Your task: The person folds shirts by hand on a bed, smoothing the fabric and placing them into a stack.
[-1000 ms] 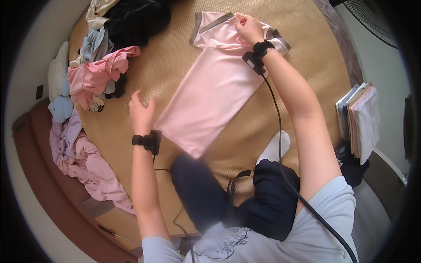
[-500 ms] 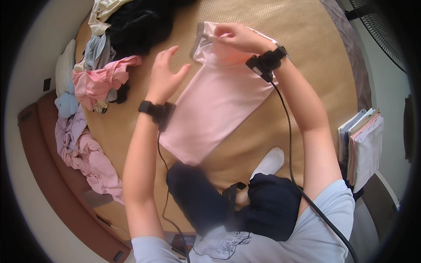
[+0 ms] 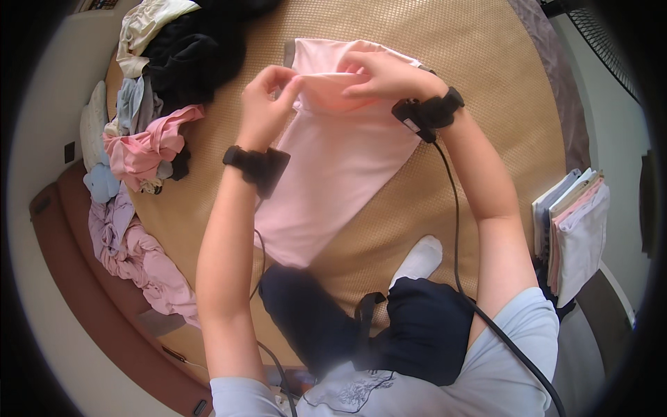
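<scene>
A pale pink garment [image 3: 333, 160] lies spread on the woven mat, its narrow end toward my knees. Its far part has grey trim along the left edge and is folded over, with a raised fold of cloth showing. My left hand [image 3: 267, 104] pinches the left end of that fold between thumb and fingers. Over the same fold, my right hand [image 3: 389, 75] rests with thumb and fingers apart, touching the cloth; its fingertips are partly hidden in the folds. Both wrists wear black straps with small dark devices and cables.
A heap of black clothes [image 3: 187, 62] and a crumpled pink cloth [image 3: 149, 149] lie at the left. More pink and lilac cloth [image 3: 149, 267] sits by the brown headboard [image 3: 83, 278]. Folded clothes [image 3: 580, 222] are stacked at the right, below a fan [image 3: 604, 55].
My left hand has moved up and right from beside the garment and taken hold of its fold. The right hand has shifted down slightly, its fingers spreading from a pinch.
</scene>
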`<state>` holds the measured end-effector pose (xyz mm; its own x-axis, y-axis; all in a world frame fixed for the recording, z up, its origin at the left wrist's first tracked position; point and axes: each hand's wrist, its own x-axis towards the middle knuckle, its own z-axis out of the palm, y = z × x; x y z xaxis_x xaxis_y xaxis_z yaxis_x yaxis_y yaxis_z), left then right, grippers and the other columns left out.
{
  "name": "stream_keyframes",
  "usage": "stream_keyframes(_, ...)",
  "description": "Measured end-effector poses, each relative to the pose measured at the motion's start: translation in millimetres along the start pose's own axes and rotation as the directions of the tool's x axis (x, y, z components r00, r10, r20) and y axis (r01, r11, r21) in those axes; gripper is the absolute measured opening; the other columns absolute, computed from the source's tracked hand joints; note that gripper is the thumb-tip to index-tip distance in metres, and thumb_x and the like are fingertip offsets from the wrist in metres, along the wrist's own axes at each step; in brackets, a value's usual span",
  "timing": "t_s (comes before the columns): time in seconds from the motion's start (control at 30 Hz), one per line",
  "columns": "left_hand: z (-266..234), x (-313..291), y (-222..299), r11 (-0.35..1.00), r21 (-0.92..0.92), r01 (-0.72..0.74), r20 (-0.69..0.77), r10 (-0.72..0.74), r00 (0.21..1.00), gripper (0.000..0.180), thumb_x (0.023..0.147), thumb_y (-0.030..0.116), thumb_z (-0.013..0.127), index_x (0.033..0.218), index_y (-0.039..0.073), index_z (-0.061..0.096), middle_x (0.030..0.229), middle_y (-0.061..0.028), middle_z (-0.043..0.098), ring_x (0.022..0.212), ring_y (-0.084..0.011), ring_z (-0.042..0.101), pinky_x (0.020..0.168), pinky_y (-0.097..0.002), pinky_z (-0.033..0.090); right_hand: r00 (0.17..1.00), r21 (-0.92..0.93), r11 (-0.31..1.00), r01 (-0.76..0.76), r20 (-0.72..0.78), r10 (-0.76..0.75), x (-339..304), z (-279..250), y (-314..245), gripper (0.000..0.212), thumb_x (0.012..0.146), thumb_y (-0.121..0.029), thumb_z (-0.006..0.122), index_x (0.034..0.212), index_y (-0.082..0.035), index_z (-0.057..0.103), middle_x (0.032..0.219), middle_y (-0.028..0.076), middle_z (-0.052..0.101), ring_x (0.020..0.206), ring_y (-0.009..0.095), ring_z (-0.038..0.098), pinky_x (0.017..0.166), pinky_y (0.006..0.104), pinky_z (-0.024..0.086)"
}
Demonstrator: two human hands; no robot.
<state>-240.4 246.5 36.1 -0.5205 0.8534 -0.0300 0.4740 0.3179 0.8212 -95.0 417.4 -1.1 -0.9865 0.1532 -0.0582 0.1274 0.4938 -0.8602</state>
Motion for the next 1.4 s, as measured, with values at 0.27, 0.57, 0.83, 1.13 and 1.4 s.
stream_keyframes(0.27,5.3,32.2,-9.3,0.998,-0.039,0.054,-0.193,-0.061,0.979,0.017,0.083,0.014,0.058,0.09,-0.001,0.059,0.078,-0.0018,0.06,0.069,-0.006,0.055,0.063,-0.0187,0.045,0.951,0.278,0.925,-0.259,-0.096,0.295,-5.7,-10.4,13.6,0.024,0.077,-0.016,0.058,0.095,0.0,0.059,0.077,0.009,0.06,0.07,0.015,0.058,0.062,0.0265,0.046)
stream_keyframes(0.57,11.4,50.7,-28.9,0.935,0.1,0.341,-0.072,-0.335,0.939,0.055,0.073,0.038,0.065,0.106,-0.005,0.055,0.095,-0.0172,0.062,0.088,-0.0217,0.06,0.076,-0.0282,0.047,0.828,0.133,0.914,-0.384,-0.388,0.405,14.0,4.4,45.2,0.026,0.075,-0.023,0.06,0.087,-0.001,0.062,0.075,0.01,0.061,0.068,0.017,0.058,0.063,0.0278,0.046)
stream_keyframes(0.83,10.7,13.9,-36.0,0.916,0.266,0.302,0.011,-0.316,0.949,0.032,0.072,0.022,0.067,0.095,0.002,0.061,0.081,-0.0082,0.061,0.074,-0.0154,0.058,0.069,-0.0266,0.047,0.794,-0.125,0.859,-0.497,-0.466,0.391,13.9,5.0,35.4,0.026,0.074,-0.026,0.058,0.088,-0.005,0.061,0.081,0.014,0.063,0.075,0.028,0.06,0.068,0.0354,0.048)
stream_keyframes(1.13,22.4,8.7,-35.6,0.902,0.091,0.422,-0.03,-0.421,0.906,0.025,0.073,0.018,0.066,0.087,0.0,0.057,0.077,-0.0052,0.058,0.066,-0.0117,0.055,0.054,-0.0246,0.046,0.798,0.004,0.919,-0.395,-0.494,0.345,53.5,21.2,-2.4,0.02,0.073,-0.015,0.052,0.089,-0.005,0.06,0.085,0.014,0.059,0.081,0.03,0.057,0.074,0.0377,0.046)
stream_keyframes(1.4,19.4,1.2,-41.8,0.934,-0.063,0.353,-0.21,-0.358,0.91,0.024,0.072,0.012,0.064,0.09,-0.002,0.055,0.08,-0.0085,0.06,0.069,-0.0131,0.058,0.059,-0.0257,0.047,0.718,-0.046,0.974,-0.222,-0.683,0.132,73.1,50.4,40.8,0.028,0.07,-0.012,0.056,0.097,-0.006,0.062,0.086,0.015,0.059,0.081,0.028,0.058,0.077,0.0353,0.046)
